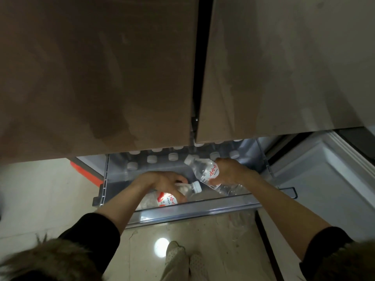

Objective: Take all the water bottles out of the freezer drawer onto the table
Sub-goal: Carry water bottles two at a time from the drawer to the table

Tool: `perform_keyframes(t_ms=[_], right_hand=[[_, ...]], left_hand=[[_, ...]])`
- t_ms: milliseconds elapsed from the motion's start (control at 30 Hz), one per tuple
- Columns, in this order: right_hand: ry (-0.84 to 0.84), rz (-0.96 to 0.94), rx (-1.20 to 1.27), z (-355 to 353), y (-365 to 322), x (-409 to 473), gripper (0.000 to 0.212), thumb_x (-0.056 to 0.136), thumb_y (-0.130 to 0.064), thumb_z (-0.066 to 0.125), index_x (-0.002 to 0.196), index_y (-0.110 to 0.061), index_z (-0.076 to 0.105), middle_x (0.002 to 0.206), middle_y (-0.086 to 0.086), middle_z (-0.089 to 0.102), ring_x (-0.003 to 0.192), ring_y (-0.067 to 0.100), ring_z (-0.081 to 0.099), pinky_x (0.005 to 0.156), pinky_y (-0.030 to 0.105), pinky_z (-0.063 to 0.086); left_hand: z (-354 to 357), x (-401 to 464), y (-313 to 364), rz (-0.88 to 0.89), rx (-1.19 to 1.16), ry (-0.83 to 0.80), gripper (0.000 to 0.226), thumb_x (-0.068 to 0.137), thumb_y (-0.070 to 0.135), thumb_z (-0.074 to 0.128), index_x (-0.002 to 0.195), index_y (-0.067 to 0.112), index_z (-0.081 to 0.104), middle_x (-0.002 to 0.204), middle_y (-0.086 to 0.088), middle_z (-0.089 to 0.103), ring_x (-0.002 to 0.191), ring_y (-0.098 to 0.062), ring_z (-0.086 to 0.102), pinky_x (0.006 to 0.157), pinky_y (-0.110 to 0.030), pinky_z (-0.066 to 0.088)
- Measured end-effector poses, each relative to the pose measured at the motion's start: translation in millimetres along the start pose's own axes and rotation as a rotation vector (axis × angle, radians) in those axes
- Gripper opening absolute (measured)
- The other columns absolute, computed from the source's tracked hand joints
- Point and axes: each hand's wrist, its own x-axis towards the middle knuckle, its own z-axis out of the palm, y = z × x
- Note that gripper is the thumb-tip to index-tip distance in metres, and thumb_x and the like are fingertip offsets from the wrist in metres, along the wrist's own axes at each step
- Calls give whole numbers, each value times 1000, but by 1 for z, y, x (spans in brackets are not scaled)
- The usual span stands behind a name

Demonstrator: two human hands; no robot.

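The freezer drawer [182, 209] is pulled out below the fridge doors. My left hand [162, 184] grips a clear water bottle [188, 189] with a white cap and red label, lying near the drawer's front. My right hand [229, 171] holds a second water bottle [205, 171], tilted with its cap toward the upper left, lifted above the drawer. Further back, several more bottles stand upright, showing only their white caps [172, 157].
Two tall brown fridge doors [121, 78] hang over the drawer's back. An open lower door [316, 179] with a white inner lining stands to the right. An orange object [85, 172] lies on the tiled floor at left. My feet [182, 260] are below the drawer.
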Motion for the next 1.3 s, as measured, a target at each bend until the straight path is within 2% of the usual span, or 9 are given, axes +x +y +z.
perform_keyframes(t_ms=[133, 300, 433, 533, 633, 833, 1033, 1167, 1300], right_hand=[[31, -7, 39, -6, 2, -13, 65, 69, -43, 75, 120, -15, 46, 114, 2, 58, 98, 21, 56, 79, 28, 46], [116, -64, 128, -14, -3, -32, 56, 68, -34, 79, 114, -18, 51, 106, -3, 61, 94, 18, 59, 80, 30, 50], [162, -148, 107, -11, -7, -44, 60, 65, -35, 78, 114, -18, 49, 111, 1, 62, 99, 20, 60, 85, 39, 51], [189, -186, 86, -13, -8, -53, 63, 66, -37, 79, 117, -18, 47, 112, 0, 59, 101, 20, 58, 86, 39, 50], [263, -212, 85, -20, -13, -66, 61, 68, -47, 76, 114, -19, 45, 106, -5, 57, 96, 17, 57, 80, 32, 48], [427, -315, 202, -16, -30, -96, 55, 71, -31, 78, 114, -21, 46, 107, -4, 57, 97, 16, 59, 82, 33, 50], [532, -381, 245, -16, -56, -122, 59, 72, -23, 76, 120, -22, 42, 107, -12, 46, 95, 9, 50, 74, 22, 40], [584, -446, 247, -24, -67, -146, 53, 71, -20, 73, 114, -24, 43, 107, -9, 52, 94, 16, 55, 72, 29, 44], [685, -580, 293, -28, -80, -179, 59, 69, -20, 78, 119, -20, 47, 115, -4, 54, 99, 12, 53, 78, 24, 41]], left_hand=[[-11, -25, -4, 71, -94, 157, 60, 74, 36, 74, 126, 30, 46, 128, 4, 49, 108, -17, 54, 91, -33, 50], [-19, -58, -2, 75, -213, 280, 52, 84, 12, 64, 130, 16, 40, 114, 1, 52, 107, -18, 53, 77, -15, 49], [-12, -77, -8, 81, -134, 369, 55, 78, 14, 71, 127, 20, 47, 117, 3, 56, 111, -19, 55, 96, -33, 47], [-3, -84, -10, 94, -16, 523, 58, 73, 23, 76, 124, 21, 50, 115, 4, 59, 107, -17, 57, 94, -32, 48], [5, -99, -13, 140, -5, 657, 63, 73, 23, 76, 128, 18, 46, 112, 5, 54, 100, -13, 53, 85, -22, 44], [19, -133, -29, 134, -41, 764, 74, 67, 32, 79, 129, 21, 41, 118, 0, 57, 105, -22, 59, 92, -38, 50], [40, -161, -13, 276, -20, 1038, 69, 71, 24, 78, 129, 19, 41, 119, 1, 57, 102, -12, 54, 87, -24, 44], [54, -192, 11, 368, -42, 1190, 70, 69, 23, 78, 129, 22, 42, 122, 7, 54, 110, -9, 52, 94, -23, 43], [85, -221, 35, 430, -145, 1370, 71, 69, 20, 78, 128, 25, 39, 119, 13, 49, 108, -2, 50, 85, -4, 40]])
